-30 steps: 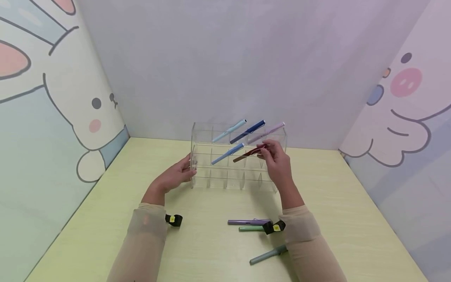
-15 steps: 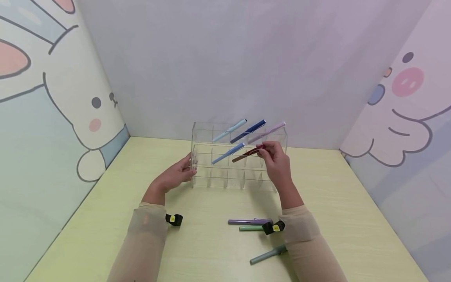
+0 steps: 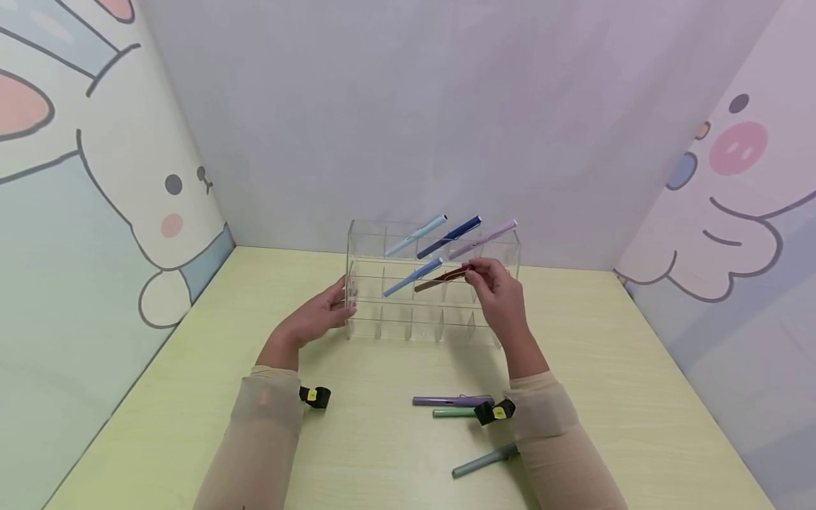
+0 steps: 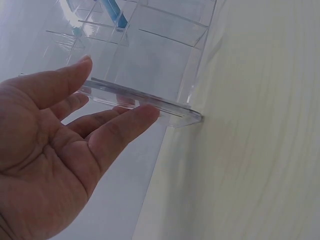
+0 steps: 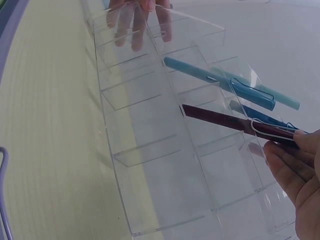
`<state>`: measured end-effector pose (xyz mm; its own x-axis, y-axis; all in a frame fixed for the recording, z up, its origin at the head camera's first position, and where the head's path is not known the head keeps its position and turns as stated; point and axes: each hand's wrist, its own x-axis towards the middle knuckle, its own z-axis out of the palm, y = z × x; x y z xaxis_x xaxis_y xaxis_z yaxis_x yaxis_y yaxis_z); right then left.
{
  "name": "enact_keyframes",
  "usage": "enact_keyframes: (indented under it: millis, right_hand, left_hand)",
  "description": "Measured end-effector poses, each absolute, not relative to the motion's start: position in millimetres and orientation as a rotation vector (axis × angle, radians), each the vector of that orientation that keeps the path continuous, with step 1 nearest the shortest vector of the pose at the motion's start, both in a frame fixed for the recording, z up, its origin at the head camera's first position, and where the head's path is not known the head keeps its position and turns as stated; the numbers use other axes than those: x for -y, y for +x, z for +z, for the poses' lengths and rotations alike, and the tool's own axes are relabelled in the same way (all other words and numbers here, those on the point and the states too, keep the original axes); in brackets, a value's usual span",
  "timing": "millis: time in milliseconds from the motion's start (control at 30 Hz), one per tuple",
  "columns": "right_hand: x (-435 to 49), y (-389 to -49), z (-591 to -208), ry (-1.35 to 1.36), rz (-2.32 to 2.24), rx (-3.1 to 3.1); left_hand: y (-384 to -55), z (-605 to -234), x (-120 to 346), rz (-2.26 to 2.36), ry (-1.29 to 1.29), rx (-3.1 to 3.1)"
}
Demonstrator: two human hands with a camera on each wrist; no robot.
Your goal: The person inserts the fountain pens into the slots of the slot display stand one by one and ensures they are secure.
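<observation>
A clear acrylic pen rack [image 3: 395, 331] with tiered compartments stands at the back of the table. My right hand [image 3: 500, 294] pinches a maroon pen [image 5: 215, 117] near its clip end. The pen slants over the middle tier, right of a blue pen [image 3: 412, 277] lodged there. In the top tier lean a pale blue pen [image 3: 414, 236], a dark blue pen [image 3: 449, 238] and a lilac pen [image 3: 482, 239]. My left hand [image 3: 316, 315] touches the rack's left end wall, its fingers extended along the outside, as the left wrist view shows.
On the table [image 3: 357, 453] in front of the rack lie a purple pen [image 3: 446, 401], a green pen [image 3: 454, 413] and a grey-green pen [image 3: 481, 463], partly hidden by my right sleeve and wrist camera. Walls with cartoon prints enclose the table.
My right hand has shifted slightly left and down, carrying the maroon pen's lower end further into the middle tier. The left hand and the rack have stayed put.
</observation>
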<state>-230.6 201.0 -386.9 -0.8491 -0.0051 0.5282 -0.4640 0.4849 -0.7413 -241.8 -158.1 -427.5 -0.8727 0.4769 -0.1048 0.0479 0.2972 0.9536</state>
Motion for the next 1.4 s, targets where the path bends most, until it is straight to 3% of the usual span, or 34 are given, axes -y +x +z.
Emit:
enact_keyframes:
  millis: [667,1100,1400]
  right_hand:
    - [-204,-229,-381,0.416,1.349,2.322]
    - [-254,-190,-332,0.485,1.324,2.302]
    - [-267,-169,-371,0.774,1.119,2.931]
  left_hand:
    - [-241,-427,159,1.599,0.456,-2.204]
    - [-243,-426,158,1.620,0.480,-2.193]
    - [-244,-428,157,1.589,0.449,-2.198]
